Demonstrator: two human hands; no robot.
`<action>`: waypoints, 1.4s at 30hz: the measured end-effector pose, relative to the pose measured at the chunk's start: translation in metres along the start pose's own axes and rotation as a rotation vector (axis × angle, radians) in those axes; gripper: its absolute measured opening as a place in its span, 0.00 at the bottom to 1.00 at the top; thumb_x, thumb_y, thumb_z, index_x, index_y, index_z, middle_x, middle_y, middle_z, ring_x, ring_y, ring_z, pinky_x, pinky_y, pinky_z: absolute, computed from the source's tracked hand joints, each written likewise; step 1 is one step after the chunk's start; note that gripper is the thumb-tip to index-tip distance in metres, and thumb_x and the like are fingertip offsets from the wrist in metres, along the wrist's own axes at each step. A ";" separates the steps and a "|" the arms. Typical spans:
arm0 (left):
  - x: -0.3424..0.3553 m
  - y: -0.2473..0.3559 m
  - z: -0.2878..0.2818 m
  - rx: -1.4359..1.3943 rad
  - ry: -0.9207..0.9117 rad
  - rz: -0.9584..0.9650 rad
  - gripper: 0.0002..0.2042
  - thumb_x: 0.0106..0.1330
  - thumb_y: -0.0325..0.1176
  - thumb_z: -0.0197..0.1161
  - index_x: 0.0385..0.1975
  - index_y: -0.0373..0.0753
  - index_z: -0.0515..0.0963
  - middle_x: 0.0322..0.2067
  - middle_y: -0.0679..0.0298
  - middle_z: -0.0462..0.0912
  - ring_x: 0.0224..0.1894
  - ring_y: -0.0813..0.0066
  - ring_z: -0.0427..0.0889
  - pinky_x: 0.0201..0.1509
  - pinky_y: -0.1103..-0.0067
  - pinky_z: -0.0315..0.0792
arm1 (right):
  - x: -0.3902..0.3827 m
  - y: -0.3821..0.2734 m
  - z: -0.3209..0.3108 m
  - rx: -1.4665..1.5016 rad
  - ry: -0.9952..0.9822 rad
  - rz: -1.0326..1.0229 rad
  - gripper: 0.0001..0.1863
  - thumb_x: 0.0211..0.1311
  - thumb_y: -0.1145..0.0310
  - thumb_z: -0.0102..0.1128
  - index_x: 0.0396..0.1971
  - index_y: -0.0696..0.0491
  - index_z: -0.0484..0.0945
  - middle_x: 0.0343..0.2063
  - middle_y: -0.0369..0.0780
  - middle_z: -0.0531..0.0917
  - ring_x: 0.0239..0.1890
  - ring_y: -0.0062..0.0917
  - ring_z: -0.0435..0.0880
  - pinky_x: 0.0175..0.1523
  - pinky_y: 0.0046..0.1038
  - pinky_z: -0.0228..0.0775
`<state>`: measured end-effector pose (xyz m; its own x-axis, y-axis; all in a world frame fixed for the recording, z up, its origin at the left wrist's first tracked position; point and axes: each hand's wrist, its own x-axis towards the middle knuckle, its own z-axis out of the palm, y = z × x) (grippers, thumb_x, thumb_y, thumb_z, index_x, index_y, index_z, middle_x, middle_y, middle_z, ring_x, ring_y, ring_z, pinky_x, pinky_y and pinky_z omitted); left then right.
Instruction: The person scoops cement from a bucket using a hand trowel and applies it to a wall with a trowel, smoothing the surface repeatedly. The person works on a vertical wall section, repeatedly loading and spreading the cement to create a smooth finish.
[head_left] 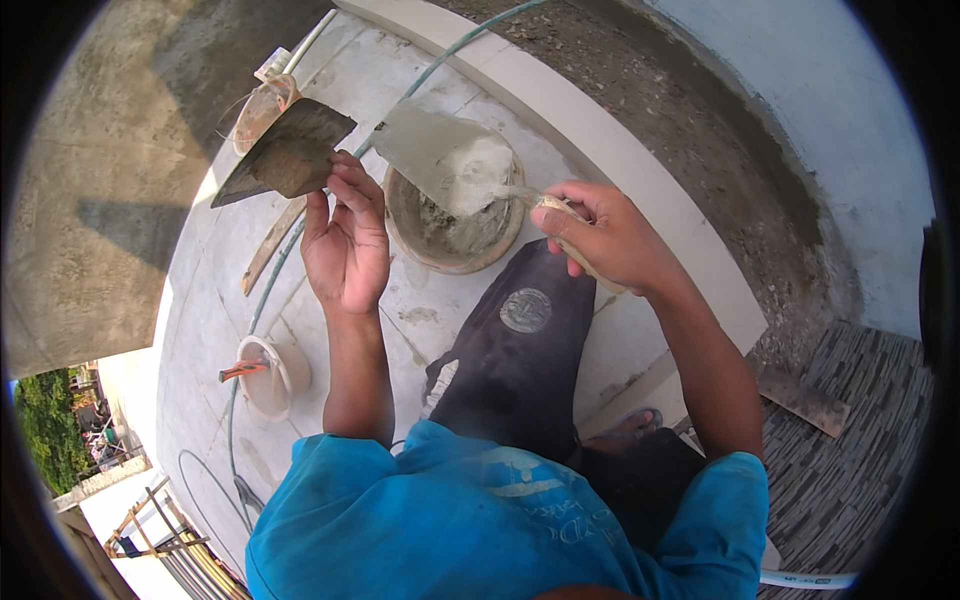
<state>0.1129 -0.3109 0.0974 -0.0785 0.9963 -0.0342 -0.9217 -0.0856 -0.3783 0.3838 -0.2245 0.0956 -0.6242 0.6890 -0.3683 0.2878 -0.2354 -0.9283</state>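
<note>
My right hand (592,235) is closed round the pale wooden handle of a trowel. Its broad grey blade (425,150), smeared with cement, reaches left over a round tub (395,215). Wet grey mortar (465,232) lies in that tub, partly hidden by the blade. On the left, my left hand (345,240) grips the near edge of a dark flat plate (325,122), tilted, with a lump of mortar (290,168) on it. Plate and trowel blade are apart.
A green hose (468,40) runs across the pale tiles past the tub. At left stand a white bucket (290,375) with an orange-handled tool (243,370) and a wooden strip (268,250). Behind the plate is another container (252,112). A raised ledge (600,125) curves along the right.
</note>
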 end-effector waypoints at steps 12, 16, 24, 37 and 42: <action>-0.004 -0.013 -0.010 0.004 -0.016 -0.026 0.16 0.73 0.28 0.57 0.56 0.26 0.70 0.54 0.50 0.73 0.55 0.57 0.75 0.62 0.70 0.80 | 0.004 0.003 0.008 0.106 -0.058 0.029 0.20 0.69 0.56 0.61 0.46 0.60 0.80 0.24 0.36 0.79 0.17 0.14 0.75 0.25 0.18 0.67; -0.007 -0.005 -0.010 0.027 -0.027 0.015 0.16 0.73 0.29 0.56 0.55 0.26 0.70 0.53 0.49 0.74 0.56 0.56 0.75 0.62 0.70 0.80 | -0.004 -0.008 0.003 0.152 -0.011 0.031 0.19 0.69 0.57 0.61 0.46 0.59 0.80 0.23 0.35 0.79 0.17 0.14 0.74 0.25 0.18 0.68; 0.001 0.035 -0.010 0.596 0.023 0.519 0.19 0.74 0.35 0.59 0.57 0.29 0.69 0.51 0.55 0.77 0.56 0.64 0.77 0.63 0.73 0.78 | -0.039 -0.042 -0.010 -0.019 0.087 -0.152 0.16 0.65 0.63 0.63 0.43 0.60 0.81 0.23 0.36 0.79 0.22 0.16 0.76 0.27 0.20 0.68; 0.009 0.008 -0.003 1.178 0.001 1.138 0.23 0.70 0.37 0.65 0.58 0.36 0.64 0.52 0.60 0.76 0.54 0.69 0.79 0.61 0.72 0.77 | -0.038 -0.043 0.025 0.009 0.186 -0.194 0.19 0.65 0.58 0.66 0.45 0.58 0.82 0.24 0.34 0.81 0.22 0.14 0.77 0.29 0.19 0.70; 0.006 -0.003 -0.007 1.217 0.026 1.215 0.18 0.72 0.32 0.62 0.57 0.36 0.67 0.52 0.59 0.77 0.54 0.68 0.79 0.60 0.70 0.79 | -0.036 -0.043 0.033 -0.004 0.225 -0.191 0.19 0.64 0.58 0.67 0.45 0.58 0.82 0.25 0.35 0.83 0.24 0.15 0.78 0.30 0.21 0.71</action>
<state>0.1177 -0.3046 0.0917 -0.9013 0.3648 0.2338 -0.0797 -0.6700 0.7381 0.3698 -0.2622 0.1475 -0.4910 0.8552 -0.1658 0.1836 -0.0845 -0.9794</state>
